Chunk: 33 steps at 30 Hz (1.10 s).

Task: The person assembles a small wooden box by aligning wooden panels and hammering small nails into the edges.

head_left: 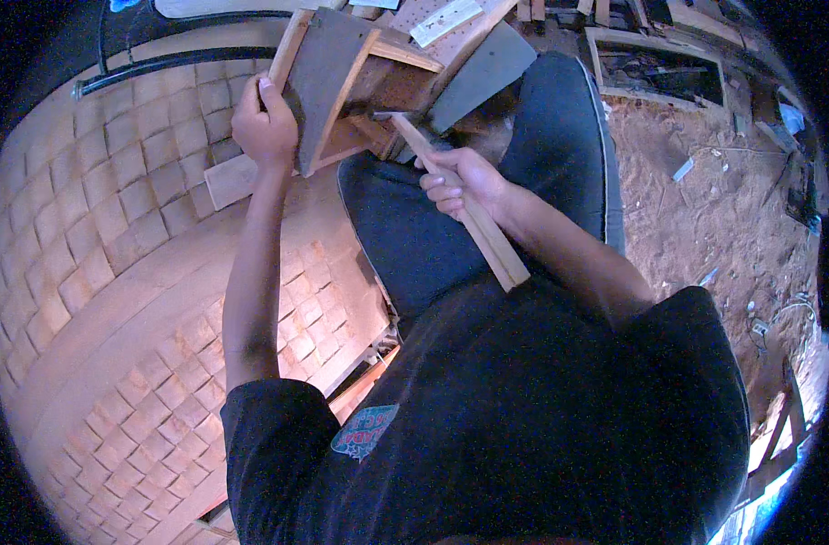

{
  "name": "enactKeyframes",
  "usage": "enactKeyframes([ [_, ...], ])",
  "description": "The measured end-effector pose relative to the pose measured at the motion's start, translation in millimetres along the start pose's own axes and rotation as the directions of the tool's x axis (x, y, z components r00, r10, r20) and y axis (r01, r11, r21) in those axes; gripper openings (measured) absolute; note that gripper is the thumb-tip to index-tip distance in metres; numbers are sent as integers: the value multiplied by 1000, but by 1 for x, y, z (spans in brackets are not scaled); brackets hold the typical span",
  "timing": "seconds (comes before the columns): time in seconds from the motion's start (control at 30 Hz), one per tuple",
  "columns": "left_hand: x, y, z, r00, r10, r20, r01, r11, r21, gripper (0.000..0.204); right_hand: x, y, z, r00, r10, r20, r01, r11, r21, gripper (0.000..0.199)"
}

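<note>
My left hand (pixel 265 123) is closed on the outer edge of a wooden box (pixel 328 86), thumb uppermost. The box is tilted, with a dark grey side panel, pale edges and an open inside towards my right. My right hand (pixel 464 182) wraps round the squared wooden handle of a hammer (pixel 496 243). Its small metal head lies by the box's lower inner corner; whether they touch, I cannot tell. A grey flat board (pixel 483 77) slants beside the box, close to my right knee. My left fingertips are partly hidden.
To the left lies a woven-pattern bench surface (pixel 151 154), with a short wood block (pixel 231 180) under the box. A dark metal rail (pixel 183 62) runs behind. Scraps litter the dirt floor (pixel 696 218) at right, near a wooden frame (pixel 655 91). My legs (pixel 560 154) flank the work.
</note>
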<state>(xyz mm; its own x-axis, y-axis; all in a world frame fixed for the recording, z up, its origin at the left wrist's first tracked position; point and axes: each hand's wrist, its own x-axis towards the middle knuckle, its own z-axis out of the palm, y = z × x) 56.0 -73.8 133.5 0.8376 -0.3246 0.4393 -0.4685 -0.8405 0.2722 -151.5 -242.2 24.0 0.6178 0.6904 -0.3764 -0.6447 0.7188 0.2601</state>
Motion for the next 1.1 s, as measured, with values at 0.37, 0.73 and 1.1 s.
enactKeyframes([
  [0.37,0,1,4,999,40,-24,-39,999,17,28,1,-2,1,998,-9,-58,15,995,97,25],
  [0.73,-1,-6,5,1000,-14,5,14,1000,15,28,1,6,7,977,-101,-186,101,995,-8,22],
  [1.1,1,-6,5,997,-8,-73,7,1000,-14,29,-7,17,20,978,97,185,-62,981,-184,20],
])
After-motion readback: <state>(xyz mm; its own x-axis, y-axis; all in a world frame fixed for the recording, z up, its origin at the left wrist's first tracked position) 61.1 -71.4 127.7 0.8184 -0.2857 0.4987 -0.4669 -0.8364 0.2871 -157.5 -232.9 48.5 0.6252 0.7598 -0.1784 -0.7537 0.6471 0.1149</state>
